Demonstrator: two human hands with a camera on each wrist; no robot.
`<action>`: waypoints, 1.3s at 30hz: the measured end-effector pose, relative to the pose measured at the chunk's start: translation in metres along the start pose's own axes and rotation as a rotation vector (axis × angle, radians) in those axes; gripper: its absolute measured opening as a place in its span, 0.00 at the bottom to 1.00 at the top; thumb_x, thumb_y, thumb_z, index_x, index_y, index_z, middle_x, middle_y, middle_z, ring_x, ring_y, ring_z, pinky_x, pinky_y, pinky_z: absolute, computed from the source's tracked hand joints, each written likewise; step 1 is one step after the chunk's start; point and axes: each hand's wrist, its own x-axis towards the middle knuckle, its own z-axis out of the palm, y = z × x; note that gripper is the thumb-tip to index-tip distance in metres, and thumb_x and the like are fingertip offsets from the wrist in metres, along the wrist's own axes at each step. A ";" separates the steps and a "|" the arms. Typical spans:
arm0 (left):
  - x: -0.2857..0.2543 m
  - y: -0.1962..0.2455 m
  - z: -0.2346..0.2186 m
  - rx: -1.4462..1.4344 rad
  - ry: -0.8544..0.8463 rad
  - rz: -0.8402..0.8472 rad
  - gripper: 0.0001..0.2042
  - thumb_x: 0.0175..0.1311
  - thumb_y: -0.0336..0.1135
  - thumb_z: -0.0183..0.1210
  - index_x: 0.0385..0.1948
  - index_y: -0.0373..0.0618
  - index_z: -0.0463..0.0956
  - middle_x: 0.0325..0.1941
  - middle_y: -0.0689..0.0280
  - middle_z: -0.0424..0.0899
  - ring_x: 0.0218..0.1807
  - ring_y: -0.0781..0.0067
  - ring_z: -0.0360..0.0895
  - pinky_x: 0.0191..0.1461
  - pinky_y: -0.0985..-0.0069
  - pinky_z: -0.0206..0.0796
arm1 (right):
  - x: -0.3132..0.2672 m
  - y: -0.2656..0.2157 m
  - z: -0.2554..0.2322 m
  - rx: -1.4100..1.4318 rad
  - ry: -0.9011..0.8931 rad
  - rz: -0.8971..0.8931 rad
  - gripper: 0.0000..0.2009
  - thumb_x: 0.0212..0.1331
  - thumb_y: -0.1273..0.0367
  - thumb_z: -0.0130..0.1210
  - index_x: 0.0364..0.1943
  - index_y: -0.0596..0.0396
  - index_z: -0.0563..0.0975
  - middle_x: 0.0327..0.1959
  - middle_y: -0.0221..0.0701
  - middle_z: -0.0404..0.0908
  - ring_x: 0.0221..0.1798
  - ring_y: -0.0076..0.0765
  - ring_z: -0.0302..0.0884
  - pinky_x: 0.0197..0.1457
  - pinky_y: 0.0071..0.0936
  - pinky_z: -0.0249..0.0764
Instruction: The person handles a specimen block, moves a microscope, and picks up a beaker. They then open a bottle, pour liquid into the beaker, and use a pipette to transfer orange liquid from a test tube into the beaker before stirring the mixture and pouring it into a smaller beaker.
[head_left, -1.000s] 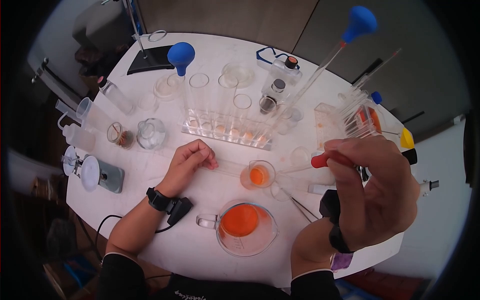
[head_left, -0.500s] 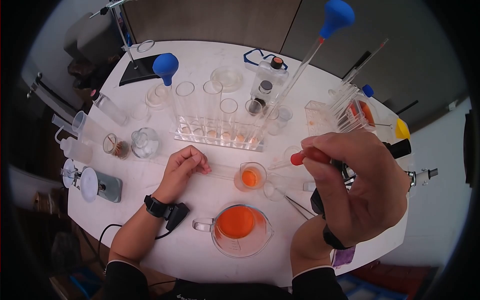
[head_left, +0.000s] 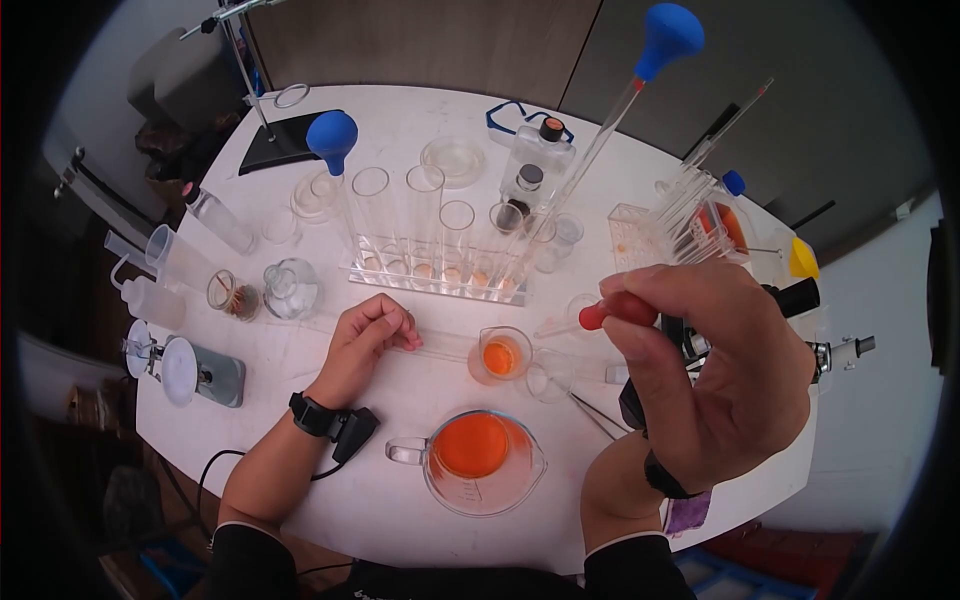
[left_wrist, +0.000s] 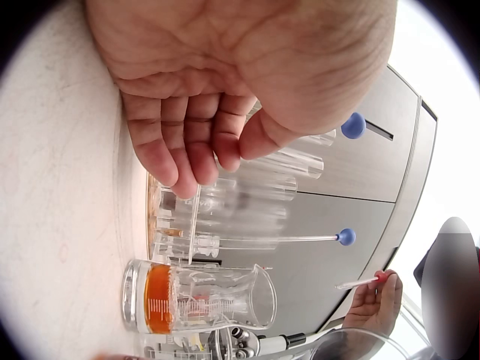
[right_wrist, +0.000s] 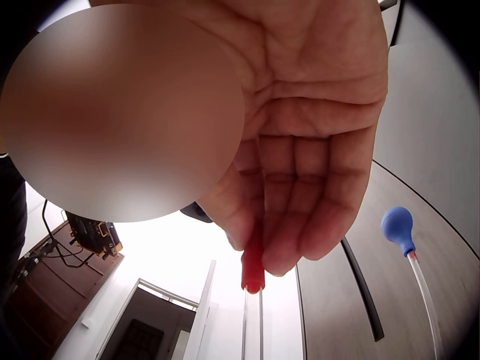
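In the head view my right hand (head_left: pixel 735 370) pinches the red rubber bulb (head_left: pixel 630 309) of a dropper between thumb and fingers, raised above the table. The glass tube (right_wrist: pixel 253 326) hangs below the bulb in the right wrist view. My left hand (head_left: pixel 365 345) rests on the table with loosely curled fingers, left of a small beaker (head_left: pixel 499 355) of orange liquid. A thin glass rod (left_wrist: pixel 194 225) lies by its fingertips; whether they touch is unclear. A large handled glass jug (head_left: pixel 486 462) with orange liquid stands nearer the body.
Behind the hands stands a clear rack (head_left: pixel 435 284) with wide tubes and blue-bulbed pipettes. A balance (head_left: pixel 215 378), a jar (head_left: pixel 233 295) and a round flask (head_left: pixel 291 288) are on the left. Tweezers (head_left: pixel 598 414) and a microscope (head_left: pixel 800 297) are on the right.
The head view has shifted slightly. My right hand has moved a little left, nearer the small beaker, still pinching the red bulb. My left hand has stayed in place.
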 end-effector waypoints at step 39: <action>0.002 -0.005 -0.008 0.014 -0.045 0.017 0.09 0.73 0.36 0.49 0.35 0.43 0.74 0.36 0.68 0.79 0.40 0.77 0.79 0.48 0.78 0.71 | -0.076 -0.049 0.024 0.107 -0.474 0.054 0.09 0.46 0.77 0.66 0.32 0.57 0.78 0.28 0.35 0.82 0.29 0.39 0.80 0.32 0.29 0.74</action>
